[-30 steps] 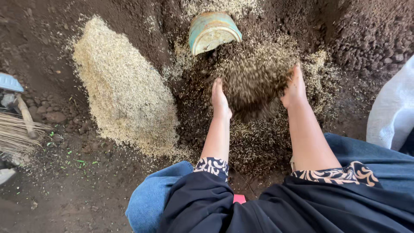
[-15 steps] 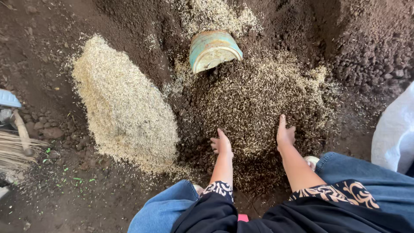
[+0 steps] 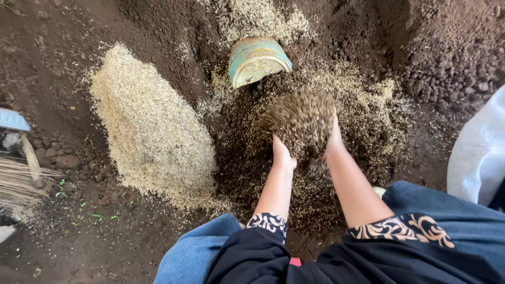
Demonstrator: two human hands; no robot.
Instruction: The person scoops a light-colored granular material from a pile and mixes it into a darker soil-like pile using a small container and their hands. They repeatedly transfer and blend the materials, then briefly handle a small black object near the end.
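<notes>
My 2 hands, left hand [image 3: 282, 156] and right hand [image 3: 333, 141], cup a blurred scoop of soil and husk mix [image 3: 300, 118] above the mixed heap [image 3: 368, 121], fingers half-curled. I'd lift evenly and drop centrally, clear of the teal pot [image 3: 256, 60].

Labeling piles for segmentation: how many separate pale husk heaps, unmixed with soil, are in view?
2. One large pale husk heap lies left of the hands; a smaller husk patch sits at top centre, behind the tipped teal pot. More may lie out of frame.

One white sack, no labels or screens

A white sack [image 3: 476, 158] stands at the right edge, beside the person's knee; it is plain, rounded, partly cut off, and no sign is visible.
</notes>
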